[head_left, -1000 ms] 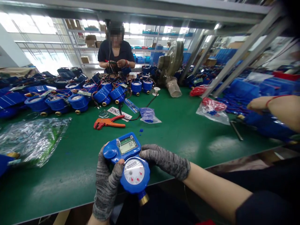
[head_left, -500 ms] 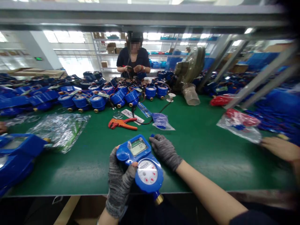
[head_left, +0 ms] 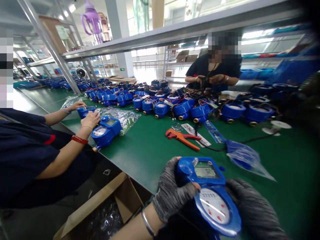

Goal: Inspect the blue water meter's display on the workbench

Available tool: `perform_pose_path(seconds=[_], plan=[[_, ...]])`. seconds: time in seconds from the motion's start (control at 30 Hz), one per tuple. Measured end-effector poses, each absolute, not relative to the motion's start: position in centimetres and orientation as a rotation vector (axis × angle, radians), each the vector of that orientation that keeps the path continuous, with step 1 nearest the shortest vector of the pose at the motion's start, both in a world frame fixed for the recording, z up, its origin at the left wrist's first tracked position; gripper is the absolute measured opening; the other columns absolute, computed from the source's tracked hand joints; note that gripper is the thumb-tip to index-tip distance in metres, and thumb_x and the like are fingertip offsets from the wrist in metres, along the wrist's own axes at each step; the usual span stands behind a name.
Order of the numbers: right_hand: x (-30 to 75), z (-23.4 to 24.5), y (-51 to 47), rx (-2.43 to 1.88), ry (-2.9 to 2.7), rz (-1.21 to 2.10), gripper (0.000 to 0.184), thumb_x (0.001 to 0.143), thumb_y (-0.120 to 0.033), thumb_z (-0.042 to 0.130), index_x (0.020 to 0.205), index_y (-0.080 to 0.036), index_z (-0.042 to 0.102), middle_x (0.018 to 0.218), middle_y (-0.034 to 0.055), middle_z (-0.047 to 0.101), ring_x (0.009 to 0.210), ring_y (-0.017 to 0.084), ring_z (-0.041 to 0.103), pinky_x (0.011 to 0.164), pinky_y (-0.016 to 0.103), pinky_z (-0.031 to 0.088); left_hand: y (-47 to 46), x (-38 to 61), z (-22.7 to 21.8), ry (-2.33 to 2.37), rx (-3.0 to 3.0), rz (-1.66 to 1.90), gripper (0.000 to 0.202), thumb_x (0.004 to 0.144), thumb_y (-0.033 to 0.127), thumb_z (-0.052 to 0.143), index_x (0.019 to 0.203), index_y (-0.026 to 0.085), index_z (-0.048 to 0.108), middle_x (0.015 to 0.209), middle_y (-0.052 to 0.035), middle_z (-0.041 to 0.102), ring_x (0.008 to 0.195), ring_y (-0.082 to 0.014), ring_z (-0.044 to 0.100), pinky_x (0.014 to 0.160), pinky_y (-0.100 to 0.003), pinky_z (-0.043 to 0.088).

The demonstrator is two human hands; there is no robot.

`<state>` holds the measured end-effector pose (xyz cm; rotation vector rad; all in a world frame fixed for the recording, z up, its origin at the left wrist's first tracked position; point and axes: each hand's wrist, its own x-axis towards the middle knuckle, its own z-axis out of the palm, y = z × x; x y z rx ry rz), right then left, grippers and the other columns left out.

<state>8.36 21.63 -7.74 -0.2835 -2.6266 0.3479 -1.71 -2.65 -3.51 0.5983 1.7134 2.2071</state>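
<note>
A blue water meter (head_left: 231,208) with a small digital screen and a round dial is tilted toward me at the bench's front edge. My left hand (head_left: 172,190), in a grey fingerless glove, grips its left side, the thumb over the front between screen and dial. Close against the meter's right side is my right hand (head_left: 255,206), gloved in grey and blurred; its fingertips are hidden. A small blue piece (head_left: 221,168) lies on the green bench just beyond the meter. Farther back rest an orange cutter (head_left: 183,137) and a clear bag with blue contents (head_left: 246,156).
Several blue meters (head_left: 160,108) with wires line the back of the bench (head_left: 140,163). At left, a co-worker's hands (head_left: 90,118) handle another meter. Another person (head_left: 212,66) works across the bench. A cardboard box (head_left: 97,203) with clear plastic stands below the front edge.
The view has swung left, bringing the left co-worker and the box into sight. My right hand has left the small blue piece and come back beside the meter. My left hand keeps its grip.
</note>
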Motion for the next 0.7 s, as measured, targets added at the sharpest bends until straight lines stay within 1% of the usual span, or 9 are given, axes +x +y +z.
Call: perform_pose_path(seconds=[0.07, 0.17, 0.23, 0.3, 0.4, 0.5, 0.57, 0.63, 0.7], plan=[[8.9, -7.4, 21.0, -0.203, -2.736, 0.263, 0.025, 0.079, -0.018, 0.052, 0.087, -0.026, 0.074, 0.094, 0.0139, 0.069, 0.088, 0.03, 0.065, 0.081, 0.042, 0.05, -3.3, -1.7, -2.4, 1.65, 0.627, 2.194, 0.068, 0.073, 0.046, 0.077, 0.131, 0.025, 0.048, 0.132, -0.0094, 0.053, 0.123, -0.0321, 0.048, 0.111, -0.049, 0.036], [8.7, -7.1, 20.3, -0.343, -2.786, 0.289, 0.027, 0.088, -0.024, 0.045, 0.091, -0.02, 0.071, 0.093, 0.011, 0.068, 0.084, 0.025, 0.062, 0.078, 0.038, 0.05, -3.8, -2.1, -1.3, 1.597, 0.59, 2.175, 0.052, 0.083, 0.047, 0.066, 0.127, 0.023, 0.05, 0.127, -0.0074, 0.056, 0.118, -0.0275, 0.052, 0.106, -0.044, 0.041], [8.1, -7.1, 20.4, -0.466, -2.775, 0.338, 0.029, 0.091, -0.027, 0.042, 0.088, -0.018, 0.069, 0.09, 0.0101, 0.067, 0.079, 0.022, 0.061, 0.075, 0.036, 0.049, -3.7, -2.5, -1.0, 1.61, 0.569, 2.159, 0.051, 0.081, 0.047, 0.068, 0.123, 0.022, 0.052, 0.121, -0.0063, 0.057, 0.114, -0.0259, 0.054, 0.103, -0.041, 0.043], [7.6, -6.5, 20.8, -0.577, -2.767, 0.388, 0.028, 0.091, -0.029, 0.043, 0.085, -0.017, 0.067, 0.086, 0.0095, 0.066, 0.076, 0.022, 0.06, 0.073, 0.036, 0.048, -3.6, -2.9, -1.1, 1.626, 0.573, 2.14, 0.052, 0.078, 0.047, 0.071, 0.12, 0.022, 0.053, 0.117, -0.0054, 0.058, 0.112, -0.0249, 0.054, 0.101, -0.038, 0.044], [8.1, -3.7, 20.2, -0.674, -2.558, 0.579, 0.022, 0.088, -0.033, 0.05, 0.088, -0.017, 0.065, 0.086, 0.0081, 0.067, 0.077, 0.022, 0.061, 0.073, 0.035, 0.048, -3.5, -3.4, -1.3, 1.633, 0.607, 2.119, 0.05, 0.078, 0.046, 0.071, 0.118, 0.021, 0.053, 0.116, -0.0048, 0.058, 0.109, -0.0231, 0.055, 0.099, -0.036, 0.044], [9.3, 0.8, 16.9, -0.512, -2.298, 0.652, 0.019, 0.087, -0.036, 0.057, 0.092, -0.019, 0.063, 0.09, 0.0061, 0.066, 0.081, 0.021, 0.062, 0.076, 0.034, 0.049, -3.5, -3.3, -1.6, 1.648, 0.636, 2.138, 0.045, 0.08, 0.043, 0.069, 0.117, 0.021, 0.054, 0.117, -0.0044, 0.058, 0.109, -0.0219, 0.054, 0.099, -0.034, 0.044], [9.5, 3.1, 13.7, -0.282, -2.38, 0.63, 0.012, 0.088, -0.031, 0.058, 0.087, -0.021, 0.062, 0.085, 0.0048, 0.065, 0.077, 0.019, 0.061, 0.071, 0.032, 0.049, -3.3, -3.2, -1.7, 1.651, 0.624, 2.163, 0.046, 0.08, 0.043, 0.069, 0.118, 0.022, 0.055, 0.119, -0.0042, 0.057, 0.112, -0.0224, 0.053, 0.1, -0.034, 0.043], [9.1, 4.0, 10.8, -0.076, -2.514, 0.639, 0.011, 0.088, -0.025, 0.055, 0.081, -0.021, 0.062, 0.078, 0.004, 0.063, 0.07, 0.018, 0.059, 0.066, 0.031, 0.048, -3.2, -2.9, -1.8, 1.649, 0.591, 2.179, 0.047, 0.08, 0.044, 0.069, 0.12, 0.023, 0.055, 0.121, -0.0038, 0.057, 0.114, -0.023, 0.053, 0.101, -0.035, 0.042], [8.2, 3.9, 9.0, -0.011, -2.569, 0.648, 0.015, 0.089, -0.021, 0.053, 0.078, -0.02, 0.062, 0.075, 0.0039, 0.062, 0.066, 0.018, 0.057, 0.065, 0.031, 0.048, -3.1, -2.8, -1.9, 1.649, 0.565, 2.19, 0.047, 0.081, 0.044, 0.069, 0.121, 0.024, 0.054, 0.124, -0.0035, 0.056, 0.116, -0.0232, 0.052, 0.103, -0.036, 0.041]])
